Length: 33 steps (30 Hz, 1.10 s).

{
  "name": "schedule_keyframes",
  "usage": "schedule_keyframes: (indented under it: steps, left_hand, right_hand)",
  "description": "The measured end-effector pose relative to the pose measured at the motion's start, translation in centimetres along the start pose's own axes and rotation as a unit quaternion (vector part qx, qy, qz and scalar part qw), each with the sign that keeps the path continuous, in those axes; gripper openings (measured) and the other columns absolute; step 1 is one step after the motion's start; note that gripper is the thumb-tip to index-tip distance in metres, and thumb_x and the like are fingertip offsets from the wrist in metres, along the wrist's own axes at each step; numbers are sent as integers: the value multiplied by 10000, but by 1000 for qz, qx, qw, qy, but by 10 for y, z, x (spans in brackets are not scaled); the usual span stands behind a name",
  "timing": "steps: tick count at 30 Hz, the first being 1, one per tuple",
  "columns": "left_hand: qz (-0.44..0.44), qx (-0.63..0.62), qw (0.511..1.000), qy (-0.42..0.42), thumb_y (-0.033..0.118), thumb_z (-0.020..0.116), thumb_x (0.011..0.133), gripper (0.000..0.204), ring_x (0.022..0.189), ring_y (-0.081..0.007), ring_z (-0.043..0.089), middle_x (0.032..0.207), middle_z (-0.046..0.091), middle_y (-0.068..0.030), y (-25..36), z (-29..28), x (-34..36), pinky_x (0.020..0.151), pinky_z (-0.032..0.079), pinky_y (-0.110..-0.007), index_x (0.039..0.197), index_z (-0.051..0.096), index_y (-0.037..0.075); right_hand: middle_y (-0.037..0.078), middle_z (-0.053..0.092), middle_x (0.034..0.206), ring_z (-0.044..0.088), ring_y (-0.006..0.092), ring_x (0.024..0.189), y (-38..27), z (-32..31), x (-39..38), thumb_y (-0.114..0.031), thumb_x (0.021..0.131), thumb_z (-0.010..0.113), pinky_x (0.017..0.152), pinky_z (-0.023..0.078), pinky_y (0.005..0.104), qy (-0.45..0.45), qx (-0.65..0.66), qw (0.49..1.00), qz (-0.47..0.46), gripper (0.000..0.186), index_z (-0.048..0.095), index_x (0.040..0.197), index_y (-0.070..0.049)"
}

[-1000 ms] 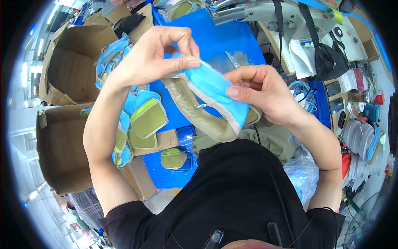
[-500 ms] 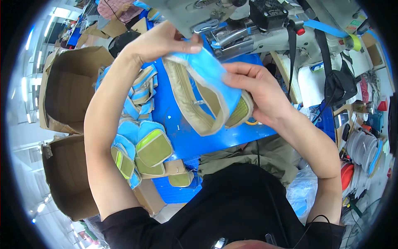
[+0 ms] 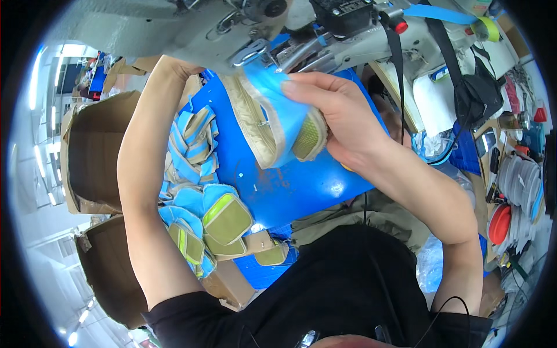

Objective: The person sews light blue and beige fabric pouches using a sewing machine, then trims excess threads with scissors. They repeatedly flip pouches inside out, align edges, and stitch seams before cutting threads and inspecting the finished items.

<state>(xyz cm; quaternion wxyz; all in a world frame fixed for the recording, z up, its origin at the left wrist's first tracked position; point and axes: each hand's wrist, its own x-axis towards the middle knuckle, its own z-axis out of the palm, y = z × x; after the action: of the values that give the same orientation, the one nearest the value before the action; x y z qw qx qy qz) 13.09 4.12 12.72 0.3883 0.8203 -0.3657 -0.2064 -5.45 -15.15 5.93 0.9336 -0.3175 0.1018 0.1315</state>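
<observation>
A sewn fabric pouch [image 3: 282, 105] in blue, beige and olive hangs beneath the head of a sewing machine [image 3: 174, 35]. My right hand [image 3: 345, 113] pinches its blue fabric between thumb and fingers, beside the olive mesh part. Along the beige side runs a zipper with a small metal pull. The pouch's upper edge lies close under the machine's presser area; whether it touches cannot be made out. My left hand [image 3: 178, 65] reaches up to the pouch's far left end, its fingers hidden behind the machine head.
Similar blue-and-olive pieces [image 3: 227, 220] are heaped on the left of the blue table [image 3: 272, 197], near striped straps [image 3: 194, 142]. Two cardboard boxes [image 3: 72, 156] stand farther left. At right are a black bag [image 3: 477, 101] and reels of white tape [image 3: 516, 182].
Both hands have carried the pouch up and left, under the machine head. My left hand's fingers have passed out of sight behind it. The view has shifted slightly.
</observation>
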Motion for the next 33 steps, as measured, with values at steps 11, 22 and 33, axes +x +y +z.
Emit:
schedule_keyframes:
  steps: [11,22,33]
  left_hand:
    - [-27,-357,847,393,196,749,904,190,706,-104,585,792,620,-12,20,131,-80,666,483,-258,889,603,76]
    - [-109,-485,826,264,134,713,898,224,812,-112,678,957,709,-47,42,153,-72,727,541,-272,1083,645,27]
    - [-7,-86,911,403,163,731,924,262,960,-128,644,1062,701,-63,36,174,-84,811,530,-293,1126,649,18]
  right_hand:
    - [102,704,1077,682,153,926,-8,-3,-5,-154,933,721,843,545,303,-42,-33,998,19,371,642,1227,59]
    - [59,711,1013,657,114,876,-4,-15,-15,-198,922,744,779,515,284,-60,-99,993,4,347,689,1182,25]
    - [42,700,972,629,107,848,0,-30,-3,-231,882,792,786,505,273,-40,-229,963,-134,351,685,1122,2]
